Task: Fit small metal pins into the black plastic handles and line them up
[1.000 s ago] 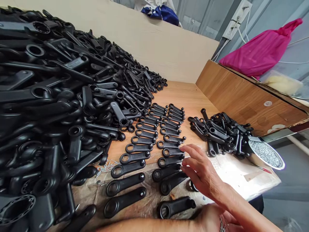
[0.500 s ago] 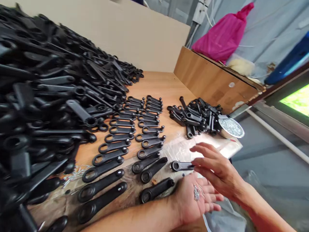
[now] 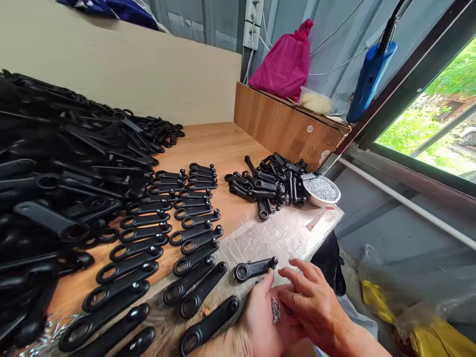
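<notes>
My left hand [image 3: 260, 317] lies palm up near the front of the table, cupping a few small silvery metal pins [image 3: 277, 311]. Over that palm is my right hand [image 3: 316, 302], its fingers bent and apart, fingertips close to the pins; I see nothing between them. Just beyond my hands lies a black crank arm [image 3: 255, 269] with a ring at one end and a knob at the other. Left of my wrist rests another black crank arm [image 3: 210, 325]. Further left, similar arms [image 3: 130, 270] lie in two slanting rows, several with shiny spots at their narrow ends.
A large heap of black arms [image 3: 55, 163] fills the left side. Loose pins [image 3: 55, 332] are scattered at its foot. Back right are a smaller pile [image 3: 275, 181], a white bowl of pins [image 3: 323, 191] and a wooden box [image 3: 282, 119] bearing a pink bag [image 3: 282, 64].
The view has swung right, so the table's contents appear further left. My right hand has come down from above onto the left palm, where the pins still lie.
</notes>
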`<state>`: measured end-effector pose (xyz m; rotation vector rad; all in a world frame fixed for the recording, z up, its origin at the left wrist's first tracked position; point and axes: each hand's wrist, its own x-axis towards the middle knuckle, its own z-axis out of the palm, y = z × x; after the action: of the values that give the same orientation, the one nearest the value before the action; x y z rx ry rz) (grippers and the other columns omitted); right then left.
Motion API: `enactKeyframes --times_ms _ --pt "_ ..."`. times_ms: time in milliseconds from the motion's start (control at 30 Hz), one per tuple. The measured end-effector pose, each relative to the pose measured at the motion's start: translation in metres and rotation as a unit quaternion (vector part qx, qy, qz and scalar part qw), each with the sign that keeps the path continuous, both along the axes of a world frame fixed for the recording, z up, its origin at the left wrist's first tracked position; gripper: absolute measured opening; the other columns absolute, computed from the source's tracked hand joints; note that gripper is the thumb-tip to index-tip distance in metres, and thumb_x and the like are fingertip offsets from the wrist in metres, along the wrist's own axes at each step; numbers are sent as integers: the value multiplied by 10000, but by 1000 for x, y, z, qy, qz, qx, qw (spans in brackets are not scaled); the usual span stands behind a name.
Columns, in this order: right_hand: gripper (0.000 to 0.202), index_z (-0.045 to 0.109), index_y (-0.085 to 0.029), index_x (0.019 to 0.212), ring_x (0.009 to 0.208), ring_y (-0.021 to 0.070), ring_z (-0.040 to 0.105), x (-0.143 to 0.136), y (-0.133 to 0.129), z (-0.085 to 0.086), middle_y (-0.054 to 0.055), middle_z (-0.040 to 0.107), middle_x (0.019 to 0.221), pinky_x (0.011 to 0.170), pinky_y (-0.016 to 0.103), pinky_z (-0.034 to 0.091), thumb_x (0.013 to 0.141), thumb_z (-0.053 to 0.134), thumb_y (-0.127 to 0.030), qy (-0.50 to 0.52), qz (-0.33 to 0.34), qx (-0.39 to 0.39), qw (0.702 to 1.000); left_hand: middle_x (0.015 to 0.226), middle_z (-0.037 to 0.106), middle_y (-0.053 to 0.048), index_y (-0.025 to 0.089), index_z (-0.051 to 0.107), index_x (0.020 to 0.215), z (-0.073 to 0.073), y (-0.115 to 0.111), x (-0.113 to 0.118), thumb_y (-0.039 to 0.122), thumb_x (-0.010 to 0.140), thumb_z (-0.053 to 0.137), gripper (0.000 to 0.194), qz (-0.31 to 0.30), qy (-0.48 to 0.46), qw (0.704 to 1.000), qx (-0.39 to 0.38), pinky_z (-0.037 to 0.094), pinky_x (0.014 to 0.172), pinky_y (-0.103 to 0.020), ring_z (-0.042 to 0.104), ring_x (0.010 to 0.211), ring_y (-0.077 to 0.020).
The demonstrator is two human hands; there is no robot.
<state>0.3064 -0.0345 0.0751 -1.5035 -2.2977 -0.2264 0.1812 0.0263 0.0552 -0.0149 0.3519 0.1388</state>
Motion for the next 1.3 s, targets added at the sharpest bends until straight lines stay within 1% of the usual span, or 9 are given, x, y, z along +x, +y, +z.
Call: enactKeyframes --times_ms 167,367,500,633,700,767,933,1133,1300 --pt "297 632 -203 852 1059 251 512 -3 2 2 87 631 1044 835 387 445 934 346 -192 41 24 -8 999 828 673 -129 109 674 812 -5 -2 3 498 982 53 753 8 1 1000 -16 402 723 -333 626 742 -224" --pt "205 611 -211 928 1134 226 512 2 6 2 100 608 1137 912 347 472 938 407 -212 104 60 -92 988 571 523 -32 126 649 797 -9 -1 7 487 973 22 744 4 -8 1000 -29 315 637 -303 493 523 -173" --pt "175 596 -216 882 1160 226 507 8 7 4 94 591 1174 915 319 488 926 428 -192 126 62 -93 986 606 513 -39 144 614 731 -14 0 9 461 954 1 725 -5 -12 1000 -17 315 693 -337 469 539 -174" --pt "174 537 -219 868 859 142 624 0 25 33 56 640 953 688 173 511 952 392 -169 173 59 -87 979 847 583 -114 140 585 781 -21 -1 8 508 886 243 513 -13 -42 999 14 320 863 -436 570 778 -253" --pt "167 512 -213 869 642 110 583 -13 41 47 7 603 748 573 160 469 955 387 -145 184 82 -111 973 1016 568 -168 131 577 840 -19 -1 6 424 829 336 380 -23 -37 997 65 301 919 -487 563 948 -301" --pt "176 509 -195 840 581 118 525 -29 60 51 -1 561 667 545 196 428 953 384 -144 166 113 -115 973 1065 556 -186 133 578 854 -11 1 2 378 786 344 346 -35 -2 994 103 285 944 -514 536 1043 -327" --pt "270 499 -164 704 597 149 462 -60 99 38 32 538 647 560 258 350 892 340 -53 90 134 -142 977 1029 574 -149 126 635 909 2 6 -3 499 805 312 504 -59 10 991 124 249 987 -517 501 1115 -343" --pt "222 457 -168 620 581 147 425 -69 111 31 16 513 619 557 262 292 716 432 30 34 137 -167 976 911 558 -156 93 663 852 -17 1 10 400 827 272 498 -73 14 992 99 249 981 -525 533 949 -307" --pt "229 460 -174 607 560 144 409 -72 112 27 4 498 596 562 269 275 762 447 -6 -10 127 -145 981 871 539 -157 87 662 795 -18 0 12 400 804 347 444 -67 4 993 96 203 977 -568 503 785 -260"
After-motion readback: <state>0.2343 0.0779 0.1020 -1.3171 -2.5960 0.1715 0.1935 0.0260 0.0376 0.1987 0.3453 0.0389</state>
